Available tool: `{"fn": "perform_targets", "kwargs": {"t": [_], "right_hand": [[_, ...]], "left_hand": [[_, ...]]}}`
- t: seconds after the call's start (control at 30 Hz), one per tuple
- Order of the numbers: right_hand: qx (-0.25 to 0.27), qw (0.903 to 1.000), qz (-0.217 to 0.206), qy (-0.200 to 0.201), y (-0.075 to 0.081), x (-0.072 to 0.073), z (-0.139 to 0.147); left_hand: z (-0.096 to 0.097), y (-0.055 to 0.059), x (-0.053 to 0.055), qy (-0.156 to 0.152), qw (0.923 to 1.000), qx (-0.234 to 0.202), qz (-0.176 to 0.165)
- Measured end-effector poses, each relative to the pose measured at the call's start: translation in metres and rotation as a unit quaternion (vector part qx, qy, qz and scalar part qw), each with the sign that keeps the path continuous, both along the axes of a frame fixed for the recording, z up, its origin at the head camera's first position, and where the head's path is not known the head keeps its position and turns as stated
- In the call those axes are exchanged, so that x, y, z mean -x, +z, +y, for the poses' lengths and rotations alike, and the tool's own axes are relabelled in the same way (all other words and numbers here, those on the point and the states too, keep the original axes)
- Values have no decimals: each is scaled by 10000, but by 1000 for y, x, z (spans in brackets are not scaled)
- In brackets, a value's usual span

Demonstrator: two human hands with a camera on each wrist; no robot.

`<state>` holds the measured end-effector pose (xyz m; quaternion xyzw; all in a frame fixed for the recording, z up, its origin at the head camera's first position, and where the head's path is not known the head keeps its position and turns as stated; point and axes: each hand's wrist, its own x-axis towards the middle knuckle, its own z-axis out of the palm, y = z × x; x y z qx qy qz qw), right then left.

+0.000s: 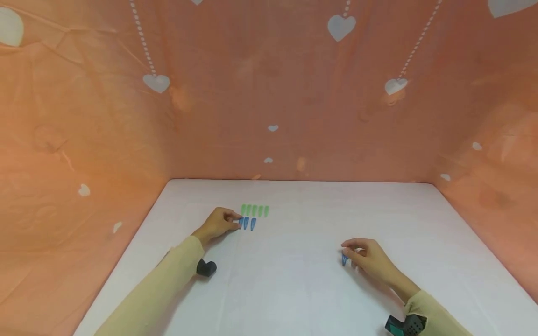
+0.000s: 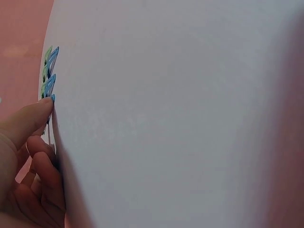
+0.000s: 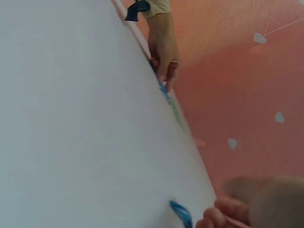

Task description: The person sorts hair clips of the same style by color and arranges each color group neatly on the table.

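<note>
A row of several green snap hair clips (image 1: 254,211) lies on the white table. Just in front of it is a shorter row of blue hair clips (image 1: 253,224). My left hand (image 1: 219,224) pinches the leftmost blue hair clip (image 1: 241,222) between thumb and fingers, down at the table; the thumb (image 2: 35,118) partly covers it in the left wrist view. Well to the right, my right hand (image 1: 370,259) holds another blue hair clip (image 1: 344,259) by its upper end, its narrow tip pointing down. That clip (image 3: 181,213) also shows at the bottom of the right wrist view.
The white table (image 1: 294,280) ends at an orange cloth wall (image 1: 302,93) with white hearts, which also closes off both sides. A dark wrist device (image 1: 206,268) sits at the left sleeve, and another (image 1: 405,325) at the right sleeve.
</note>
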<state>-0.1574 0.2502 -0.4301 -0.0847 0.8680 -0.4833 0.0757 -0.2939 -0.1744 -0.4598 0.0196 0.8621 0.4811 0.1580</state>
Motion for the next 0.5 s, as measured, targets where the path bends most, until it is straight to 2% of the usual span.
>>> {"fn": "perform_targets", "kwargs": {"t": [0.2,0.37,0.5], "right_hand": [[-545,9976,-114,-416,-7,-10,-2],[-911,9941,81,-590,-8,-11,-7],[-1135,9916,259,-567,-7,-12,-11]], "left_hand": [[1,2,-4,-22,10000,-51,59],[2,1,-6,23,10000,19,88],[2,1,-5,62,9999,54,92]]}}
